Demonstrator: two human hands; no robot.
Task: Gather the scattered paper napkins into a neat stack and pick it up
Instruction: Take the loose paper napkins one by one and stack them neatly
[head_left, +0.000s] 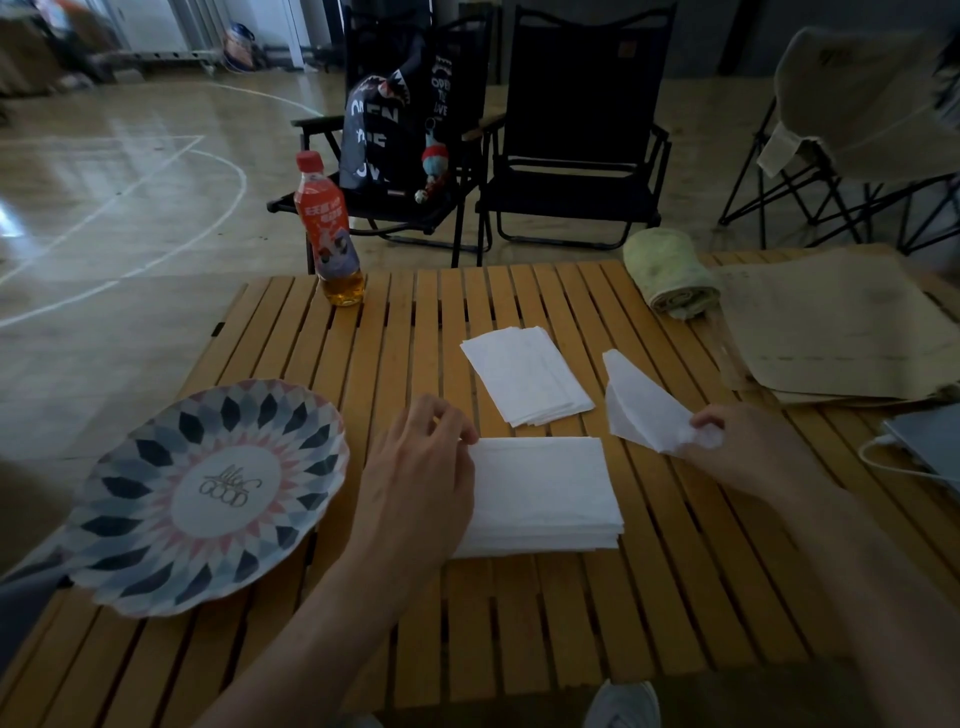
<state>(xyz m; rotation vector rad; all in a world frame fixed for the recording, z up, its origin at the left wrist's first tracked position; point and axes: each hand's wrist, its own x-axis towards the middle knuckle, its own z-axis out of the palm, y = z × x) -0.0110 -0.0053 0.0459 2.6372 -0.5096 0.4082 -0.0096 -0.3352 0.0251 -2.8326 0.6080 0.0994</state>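
Risk: loose napkin (644, 410), pinched by corner in R hand (727, 447) at 2 o'clock of main stack (545, 493), droops & may crumple landing. L hand (421, 462) rests on stack's 9 o'clock edge, pinch unclear.

bare forearms (332, 613) and one pale sneaker (623, 702)

The left hand (415, 467) covers the napkin stack (545, 493) at its left edge.
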